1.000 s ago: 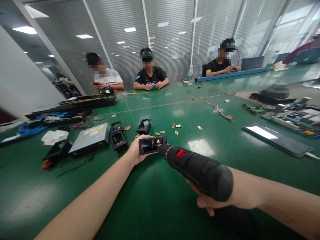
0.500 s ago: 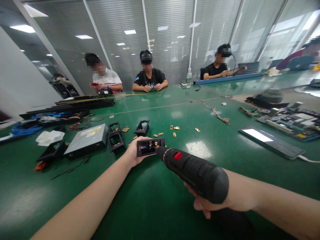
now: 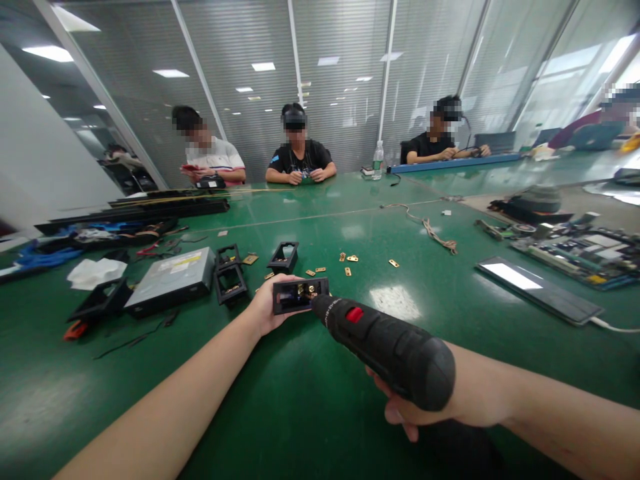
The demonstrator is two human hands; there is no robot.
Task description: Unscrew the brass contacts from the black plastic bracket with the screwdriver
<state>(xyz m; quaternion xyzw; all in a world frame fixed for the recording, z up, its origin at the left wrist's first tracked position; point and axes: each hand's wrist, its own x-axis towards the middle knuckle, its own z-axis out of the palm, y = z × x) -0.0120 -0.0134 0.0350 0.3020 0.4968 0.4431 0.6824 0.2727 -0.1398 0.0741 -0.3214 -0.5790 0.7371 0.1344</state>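
Observation:
My left hand (image 3: 267, 310) is closed around a black rectangular housing (image 3: 286, 308), its hollow side facing me. Inside the housing, small brass-coloured parts (image 3: 311, 291) show near its right end. My right hand (image 3: 400, 400) grips a black power screwdriver (image 3: 385, 343) with a red switch on top. The tool's nose points at the right end of the housing; its bit tip is hidden, so I cannot tell whether it touches. Just beyond lie several small brass plates (image 3: 349, 271) on the green table (image 3: 310, 413).
To the left are black frames (image 3: 231, 283), a silver disc drive (image 3: 173, 280) and a white tissue (image 3: 95, 272). A phone (image 3: 540, 290) with a cable and a circuit board (image 3: 585, 250) lie at right. A bottle (image 3: 378, 160) stands far back; several people sit across the table.
Both hands, the housing and the screwdriver hold nearly the same positions. The whole view has shifted very slightly.

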